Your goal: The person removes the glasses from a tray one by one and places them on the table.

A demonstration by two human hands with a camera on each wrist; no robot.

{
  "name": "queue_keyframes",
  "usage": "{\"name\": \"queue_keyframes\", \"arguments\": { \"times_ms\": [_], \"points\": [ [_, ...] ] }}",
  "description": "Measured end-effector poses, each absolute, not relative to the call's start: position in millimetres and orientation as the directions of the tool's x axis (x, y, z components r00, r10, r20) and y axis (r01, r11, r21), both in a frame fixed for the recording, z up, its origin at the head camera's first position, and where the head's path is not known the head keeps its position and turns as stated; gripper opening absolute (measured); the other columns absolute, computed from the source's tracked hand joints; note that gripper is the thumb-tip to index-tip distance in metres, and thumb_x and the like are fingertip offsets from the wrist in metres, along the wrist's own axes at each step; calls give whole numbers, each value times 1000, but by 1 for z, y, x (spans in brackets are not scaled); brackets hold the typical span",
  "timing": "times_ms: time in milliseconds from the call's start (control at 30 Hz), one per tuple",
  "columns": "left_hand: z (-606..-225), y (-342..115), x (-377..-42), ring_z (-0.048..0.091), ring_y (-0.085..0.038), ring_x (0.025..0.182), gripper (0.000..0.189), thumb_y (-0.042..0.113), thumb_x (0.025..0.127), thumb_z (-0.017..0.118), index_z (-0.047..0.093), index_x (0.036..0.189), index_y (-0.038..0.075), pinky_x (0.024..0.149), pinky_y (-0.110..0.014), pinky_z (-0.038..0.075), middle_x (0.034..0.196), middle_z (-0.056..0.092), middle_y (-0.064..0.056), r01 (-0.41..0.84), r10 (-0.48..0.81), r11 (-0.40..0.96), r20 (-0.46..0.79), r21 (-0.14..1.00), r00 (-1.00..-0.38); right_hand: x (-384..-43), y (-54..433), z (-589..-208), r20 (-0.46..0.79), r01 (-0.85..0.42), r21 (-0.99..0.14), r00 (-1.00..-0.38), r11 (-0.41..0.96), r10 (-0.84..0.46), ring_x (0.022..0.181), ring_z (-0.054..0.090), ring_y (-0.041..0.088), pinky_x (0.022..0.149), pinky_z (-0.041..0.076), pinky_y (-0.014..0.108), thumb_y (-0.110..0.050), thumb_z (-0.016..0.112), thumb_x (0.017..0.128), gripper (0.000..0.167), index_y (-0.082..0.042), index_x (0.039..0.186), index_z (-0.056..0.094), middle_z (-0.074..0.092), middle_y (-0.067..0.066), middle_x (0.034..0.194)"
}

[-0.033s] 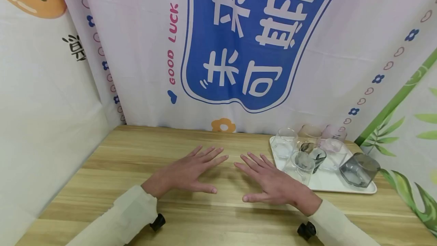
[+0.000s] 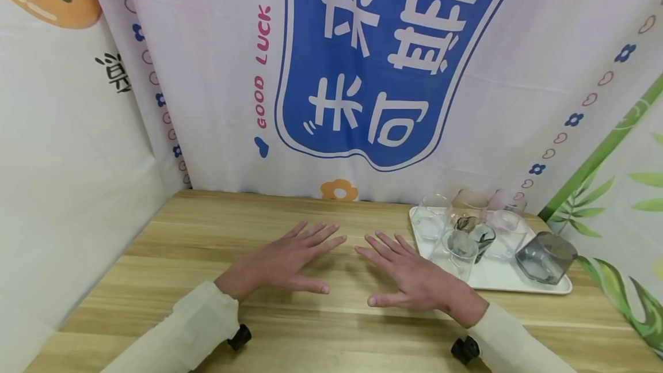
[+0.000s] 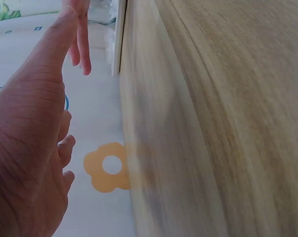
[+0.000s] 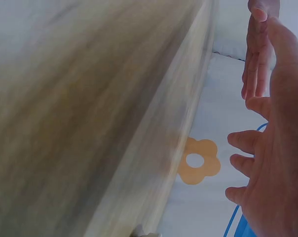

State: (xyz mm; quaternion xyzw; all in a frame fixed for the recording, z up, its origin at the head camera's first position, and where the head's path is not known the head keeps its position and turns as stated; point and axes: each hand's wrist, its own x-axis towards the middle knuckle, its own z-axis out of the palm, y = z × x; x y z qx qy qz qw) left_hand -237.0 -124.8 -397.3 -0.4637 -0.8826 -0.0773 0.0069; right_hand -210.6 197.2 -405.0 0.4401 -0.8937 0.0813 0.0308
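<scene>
Both hands hover above a wooden table (image 2: 207,246), palms down with fingers spread and nothing in them. My left hand (image 2: 290,261) is left of the middle; in the left wrist view the hand (image 3: 30,128) shows a gap between it and the wood. My right hand (image 2: 411,278) mirrors it, just left of a white tray (image 2: 497,278), and the right wrist view shows this hand (image 4: 282,148) apart from the tabletop too. Several cups stand on the tray, among them a clear glass (image 2: 432,217), a patterned glass (image 2: 481,240) and a tilted grey glass (image 2: 546,258).
Behind the table hangs a white cloth (image 2: 223,131) with a blue printed panel (image 2: 383,62). A plain white cloth (image 2: 67,177) borders the left side, and a leaf-printed cloth (image 2: 632,206) the right. Amber (image 2: 468,203) and pink (image 2: 505,203) glasses stand at the tray's back.
</scene>
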Motion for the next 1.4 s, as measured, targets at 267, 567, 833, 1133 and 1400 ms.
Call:
{"name": "queue_keyframes", "arguments": {
  "times_ms": [267,567,833,1133,1400],
  "points": [
    [-397,-125,-235,5,-28,156,94,72,95,52,15,167,23,122,-62,10,171,5,-5,823,818,554,98,125,-566,-208,198,-403,123,-790,-115,-613,602,-781,154,13,38,122,10,60,-72,49,97,90,-22,166,20,12,12,169],
    [-398,-125,-235,5,-27,156,95,72,95,53,16,167,22,122,-62,11,171,4,-4,822,815,558,109,110,-568,-209,202,-401,141,-787,-93,-616,610,-775,154,13,37,122,10,60,-73,49,96,91,-21,166,20,13,12,169],
    [-399,-115,-239,7,-28,156,99,75,94,51,14,167,20,122,-61,10,171,4,-5,819,812,562,115,113,-572,-209,208,-394,176,-768,-100,-639,632,-749,154,14,36,122,13,60,-67,56,96,89,-21,165,23,17,12,169],
    [-395,-96,-240,2,-24,156,100,79,92,47,8,167,26,123,-57,5,171,-3,1,808,804,574,91,134,-587,-209,220,-384,219,-749,-89,-658,657,-720,153,15,37,120,15,65,-64,58,97,88,-17,164,26,20,15,168],
    [-386,-63,-246,8,-26,156,100,80,92,47,11,167,25,123,-57,8,172,1,-1,811,798,577,145,97,-585,-212,245,-360,251,-675,-118,-730,728,-636,152,18,42,120,13,66,-56,68,95,88,-20,164,27,23,14,167]
  ]
}}
